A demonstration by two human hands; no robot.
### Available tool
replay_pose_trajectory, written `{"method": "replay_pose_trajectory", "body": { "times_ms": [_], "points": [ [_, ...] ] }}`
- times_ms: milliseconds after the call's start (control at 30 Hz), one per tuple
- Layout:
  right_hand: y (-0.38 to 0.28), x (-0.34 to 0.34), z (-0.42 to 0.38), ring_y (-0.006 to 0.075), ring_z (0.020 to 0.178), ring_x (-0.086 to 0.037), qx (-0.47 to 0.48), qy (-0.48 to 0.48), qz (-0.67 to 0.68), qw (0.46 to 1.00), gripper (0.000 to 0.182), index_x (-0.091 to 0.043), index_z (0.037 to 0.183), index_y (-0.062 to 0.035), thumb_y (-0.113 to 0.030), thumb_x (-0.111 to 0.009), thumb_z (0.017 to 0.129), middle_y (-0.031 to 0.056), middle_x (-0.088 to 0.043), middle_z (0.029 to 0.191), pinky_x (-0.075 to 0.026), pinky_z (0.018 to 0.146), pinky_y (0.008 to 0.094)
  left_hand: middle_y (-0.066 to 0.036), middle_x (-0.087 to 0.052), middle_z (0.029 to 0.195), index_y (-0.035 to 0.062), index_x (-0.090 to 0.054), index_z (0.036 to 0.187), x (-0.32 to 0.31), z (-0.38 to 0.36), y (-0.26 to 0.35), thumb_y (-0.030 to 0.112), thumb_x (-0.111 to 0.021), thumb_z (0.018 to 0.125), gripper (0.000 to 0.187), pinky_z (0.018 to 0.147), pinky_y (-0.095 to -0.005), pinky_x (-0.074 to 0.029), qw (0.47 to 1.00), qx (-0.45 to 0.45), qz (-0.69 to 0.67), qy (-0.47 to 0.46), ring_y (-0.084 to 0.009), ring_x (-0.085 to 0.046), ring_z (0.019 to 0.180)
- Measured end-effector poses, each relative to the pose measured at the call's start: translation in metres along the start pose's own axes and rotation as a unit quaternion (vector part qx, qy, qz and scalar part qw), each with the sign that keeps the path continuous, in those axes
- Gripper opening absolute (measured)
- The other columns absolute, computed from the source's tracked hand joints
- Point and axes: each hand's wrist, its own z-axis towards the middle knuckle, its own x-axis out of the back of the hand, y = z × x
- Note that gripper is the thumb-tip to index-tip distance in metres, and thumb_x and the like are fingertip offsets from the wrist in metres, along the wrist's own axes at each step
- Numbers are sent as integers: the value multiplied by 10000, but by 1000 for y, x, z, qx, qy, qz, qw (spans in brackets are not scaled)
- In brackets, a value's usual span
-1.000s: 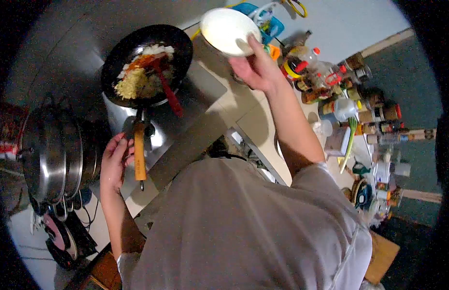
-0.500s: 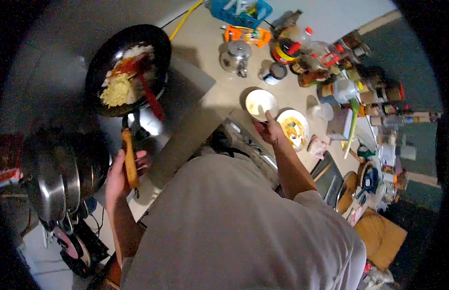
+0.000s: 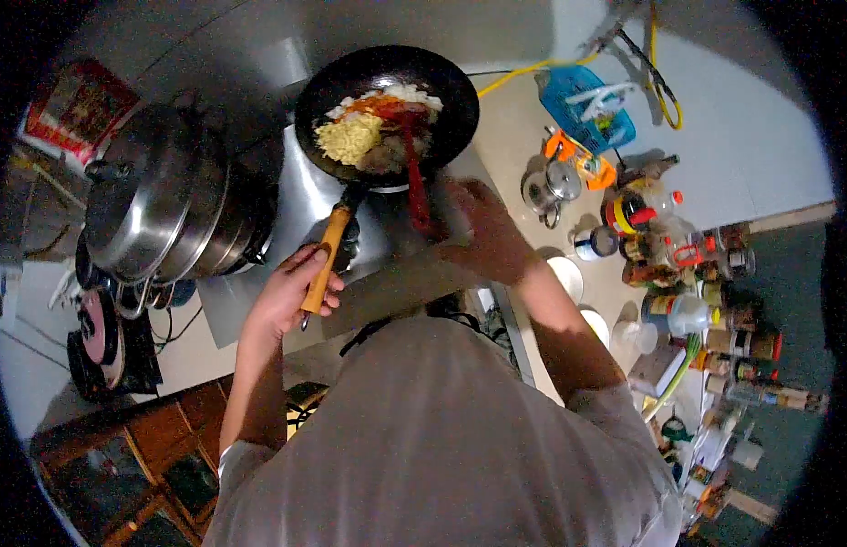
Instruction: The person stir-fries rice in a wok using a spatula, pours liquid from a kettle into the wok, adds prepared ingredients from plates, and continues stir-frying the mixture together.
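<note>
My left hand (image 3: 300,290) is closed around the wooden handle (image 3: 328,251) of a black wok (image 3: 318,100), thumb on top. Inside the wok lie crumbly yellow food (image 3: 349,139), white pieces (image 3: 414,94) and some reddish seasoning. A red spatula (image 3: 414,178) leans in the food, its handle end sticking out over the near rim. Just right of that handle, my right hand (image 3: 482,232) is smeared by motion, so its fingers do not show clearly. Beyond my right forearm are a white bowl (image 3: 566,278) and a white plate (image 3: 596,325), both partly covered by the arm.
Stacked steel steamer pots (image 3: 154,210) stand left of the wok. On the right counter are a glass teapot (image 3: 553,187), an orange packet (image 3: 578,159), a blue basket (image 3: 583,105), a dark-lidded jar (image 3: 596,242) and several bottles. A green onion (image 3: 676,376) lies further along.
My right hand has left the white bowl and swung left to beside the spatula handle. My left hand, looser around the wok handle before, now grips it. The camera view has turned.
</note>
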Motion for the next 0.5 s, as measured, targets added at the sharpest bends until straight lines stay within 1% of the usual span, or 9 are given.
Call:
{"method": "replay_pose_trajectory", "body": {
  "times_ms": [33,67,133,200,233,267,300,367,500],
  "points": [
    [-22,-17,11,314,1059,-631,22,-3,-1,1000,641,-550,1339,-78,-145,-778,743,92,-674,990,-500,911,399,-110,-693,878,97,-420,1404,1,3,-3,364,-541,1007,493,488,-294,-521,1000,0,-18,12,-182,-648,610],
    [-14,-32,26,350,1117,-603,221,53,-191,955,595,-583,1292,-90,-140,-781,733,110,-673,1011,-474,964,432,-110,-693,878,97,-420,1404,-1,2,-1,364,-541,1007,493,488,-294,-521,1000,-9,-25,17,-182,-648,610],
    [-3,-42,55,386,1176,-575,416,98,-363,828,549,-617,1245,-101,-136,-783,722,129,-673,1031,-449,1016,465,-92,-690,846,111,-445,1393,-4,-2,-1,390,-566,992,504,493,-291,-519,999,-18,1,34,-163,-625,587],
    [-4,-36,91,308,1087,-619,510,58,-253,820,373,-667,1102,-62,-187,-786,771,102,-680,1048,-484,946,432,-72,-678,809,109,-489,1342,-2,-1,-3,400,-580,984,470,480,-288,-509,999,-31,-25,35,-147,-606,575],
    [-8,-31,106,308,1087,-619,520,44,-255,814,373,-667,1102,-62,-187,-786,771,102,-680,1048,-484,946,432,-77,-670,831,80,-488,1333,-5,-5,-2,386,-578,986,471,488,-283,-497,999,-34,-24,34,-147,-595,574],
    [-11,-26,119,263,1025,-627,403,-2,-47,914,298,-670,1042,-50,-225,-761,818,86,-681,1037,-491,906,406,-83,-662,852,51,-486,1324,-7,-7,-3,371,-577,988,473,496,-277,-485,999,-34,-22,34,-147,-583,574],
    [-13,-20,136,217,963,-635,253,-46,161,953,261,-673,981,-38,-263,-735,866,70,-683,1027,-497,865,379,-76,-651,836,52,-506,1295,-8,-6,-6,366,-572,990,443,480,-268,-466,998,-48,-17,38,-135,-564,560],
    [-30,-8,176,177,753,-614,226,87,147,959,298,-682,859,-21,-298,-623,952,66,-650,751,-491,790,335,-72,-644,826,49,-507,1291,-9,-5,-7,369,-570,991,443,477,-265,-464,998,-53,-14,39,-132,-560,559],
    [-120,-14,148,154,639,-530,265,31,266,926,358,-587,698,-44,-322,-618,921,33,-536,629,-487,735,325,-57,-623,799,50,-517,1271,-13,-9,-3,366,-552,998,419,468,-254,-453,998,-50,8,41,-118,-543,549]
  ]
}}
